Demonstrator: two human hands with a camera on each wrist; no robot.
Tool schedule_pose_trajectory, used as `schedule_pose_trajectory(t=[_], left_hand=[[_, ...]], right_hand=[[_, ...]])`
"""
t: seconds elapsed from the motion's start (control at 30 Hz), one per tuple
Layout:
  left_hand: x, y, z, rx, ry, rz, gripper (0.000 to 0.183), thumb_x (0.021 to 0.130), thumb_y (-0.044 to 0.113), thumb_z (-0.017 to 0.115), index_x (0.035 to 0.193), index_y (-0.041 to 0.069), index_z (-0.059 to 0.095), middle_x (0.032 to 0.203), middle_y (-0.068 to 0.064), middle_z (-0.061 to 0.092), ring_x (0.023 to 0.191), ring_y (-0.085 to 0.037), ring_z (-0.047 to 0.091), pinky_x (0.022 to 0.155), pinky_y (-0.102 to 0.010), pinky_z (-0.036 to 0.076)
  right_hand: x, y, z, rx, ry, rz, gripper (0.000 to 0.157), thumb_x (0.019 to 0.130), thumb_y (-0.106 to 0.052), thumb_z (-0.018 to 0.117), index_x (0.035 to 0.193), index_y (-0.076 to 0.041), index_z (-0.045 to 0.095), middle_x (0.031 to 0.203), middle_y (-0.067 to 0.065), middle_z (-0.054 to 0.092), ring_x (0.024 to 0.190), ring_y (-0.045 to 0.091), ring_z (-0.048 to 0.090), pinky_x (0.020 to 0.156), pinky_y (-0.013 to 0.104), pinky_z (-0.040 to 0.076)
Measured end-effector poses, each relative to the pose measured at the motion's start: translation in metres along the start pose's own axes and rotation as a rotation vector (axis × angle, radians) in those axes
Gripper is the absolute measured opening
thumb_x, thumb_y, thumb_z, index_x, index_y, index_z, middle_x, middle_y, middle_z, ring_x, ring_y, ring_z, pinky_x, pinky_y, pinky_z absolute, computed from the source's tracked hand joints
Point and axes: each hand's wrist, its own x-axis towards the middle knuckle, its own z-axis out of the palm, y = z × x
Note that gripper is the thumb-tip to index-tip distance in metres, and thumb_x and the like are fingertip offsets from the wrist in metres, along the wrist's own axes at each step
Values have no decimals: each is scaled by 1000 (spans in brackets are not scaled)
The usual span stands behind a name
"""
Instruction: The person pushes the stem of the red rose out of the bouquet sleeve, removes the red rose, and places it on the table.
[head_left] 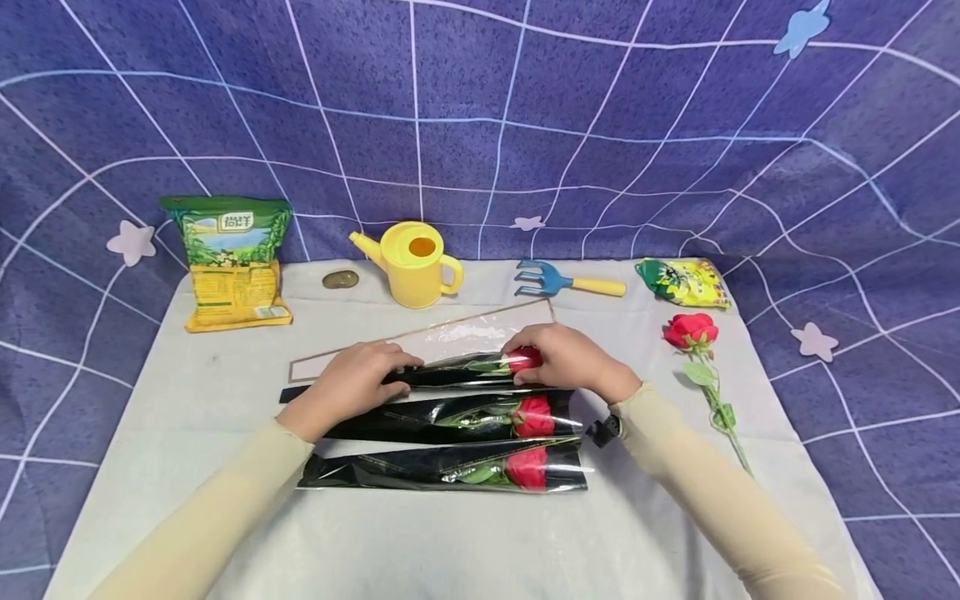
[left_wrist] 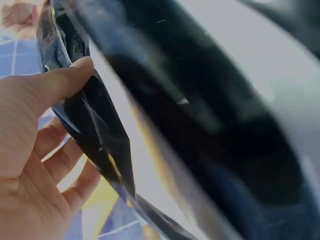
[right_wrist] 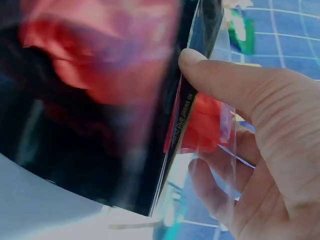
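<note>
Hands pinch one wrapped red rose beside two similar bouquets.

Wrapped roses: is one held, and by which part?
The farthest wrapped rose: left hand pinches it toward the stem end, right hand at the flower end.

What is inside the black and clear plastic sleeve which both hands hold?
A red rose and green leaves show inside the sleeve. The right hand partly covers the rose; black plastic hides any lower stem.

Arms stretched forward — left fingers, right fingers bent, pinching.
</note>
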Motion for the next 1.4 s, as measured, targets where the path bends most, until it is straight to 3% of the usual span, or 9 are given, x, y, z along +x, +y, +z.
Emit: schedule_pose_trajectory(t=[0.3, 0.6, 0.77, 0.87, 1.0, 1.07, 1.1, 1.23, 1.4], left_hand=[[1, 21, -46, 13, 95, 41, 37, 81, 29, 74, 117, 22, 66, 102, 4, 63, 92, -18, 58, 78, -42, 46], [-1, 45, -79, 19, 198, 98, 43, 81, 30, 74, 122, 23, 63, 104, 7, 60, 90, -14, 53, 76, -36, 44], [-5, 54, -86, -57, 88, -41, 69, 79, 50, 70, 139, 28, 45, 116, 8, 48, 74, -8, 49, 65, -31, 42], [-7, 52, -86, -193, -25, -129, 81, 76, 64, 63, 144, 32, 34, 128, 6, 45, 77, -11, 54, 73, -35, 45], [-7, 43, -83, -424, -117, -172, 73, 79, 62, 61, 142, 35, 36, 134, 0, 47, 106, -16, 53, 90, -43, 41], [-6, 40, -83, -511, -151, -179, 67, 82, 56, 63, 140, 36, 38, 135, 1, 47, 105, -18, 55, 90, -44, 41], [-6, 40, -83, -536, -163, -177, 65, 82, 53, 65, 140, 35, 40, 135, 1, 47, 115, -19, 50, 92, -46, 40], [-3, 41, -84, -587, -195, -173, 64, 81, 43, 71, 137, 27, 46, 137, 0, 46, 116, -24, 50, 95, -47, 38], [-1, 44, -85, -617, -141, -195, 58, 80, 35, 75, 132, 26, 52, 132, -1, 51, 114, -24, 52, 94, -46, 39]], right_hand=[[-10, -18, -46, -58, 78, -52, 38, 77, -31, 79, 111, -19, 68, 103, -8, 62, 85, 9, 54, 72, 29, 43], [-28, -39, -84, -204, 263, -201, 34, 77, -23, 78, 109, -17, 67, 105, -8, 61, 90, 10, 53, 77, 33, 43], [-35, -45, -89, -284, 370, -255, 33, 79, -20, 75, 111, -19, 68, 110, -7, 61, 99, 15, 54, 82, 37, 42], [-37, -47, -90, -295, 403, -272, 33, 80, -18, 73, 112, -18, 68, 113, -6, 62, 102, 16, 54, 83, 38, 41], [-39, -47, -90, -299, 409, -288, 33, 80, -17, 73, 113, -16, 68, 114, -4, 62, 103, 17, 54, 83, 38, 41], [-39, -47, -90, -300, 408, -299, 34, 80, -17, 73, 113, -16, 68, 114, -3, 62, 103, 18, 54, 83, 39, 42], [-39, -48, -90, -302, 406, -301, 34, 80, -17, 73, 114, -16, 68, 114, -3, 62, 103, 18, 54, 83, 39, 41], [-40, -50, -90, -305, 385, -302, 36, 80, -18, 73, 115, -17, 67, 117, -3, 61, 107, 19, 53, 85, 41, 39], [-42, -52, -91, -325, 380, -276, 45, 78, -18, 76, 121, -17, 64, 121, -2, 59, 113, 17, 50, 93, 44, 32]])
